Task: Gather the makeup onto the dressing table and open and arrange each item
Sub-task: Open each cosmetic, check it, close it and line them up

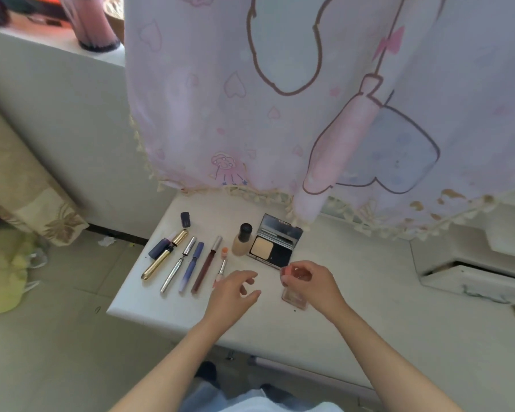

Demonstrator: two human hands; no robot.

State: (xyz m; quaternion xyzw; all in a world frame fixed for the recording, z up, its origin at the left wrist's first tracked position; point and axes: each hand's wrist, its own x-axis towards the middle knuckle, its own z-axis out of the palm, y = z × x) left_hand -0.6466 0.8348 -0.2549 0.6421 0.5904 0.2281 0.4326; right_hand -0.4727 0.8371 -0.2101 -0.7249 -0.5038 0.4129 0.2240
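Note:
On the white dressing table (369, 307) lies a row of makeup: a gold tube (164, 254), a silver wand (178, 264), a blue tube (191, 267), a dark red gloss tube (206, 265) and a small pink lipstick (222, 267). Behind them stand a foundation bottle (243, 239) and an open powder compact (275, 240). A navy cap (185, 219) sits apart at the back. My right hand (309, 281) pinches the top of a small clear pinkish case (294, 298) standing on the table. My left hand (235, 289) hovers beside it, fingers apart and holding nothing.
A pink cartoon-print curtain (280, 99) hangs over the table's back edge. A part-open white drawer (473, 281) juts out at the right. Left of the table are tiled floor, a yellow cloth (0, 278) and a patterned drape (27, 188).

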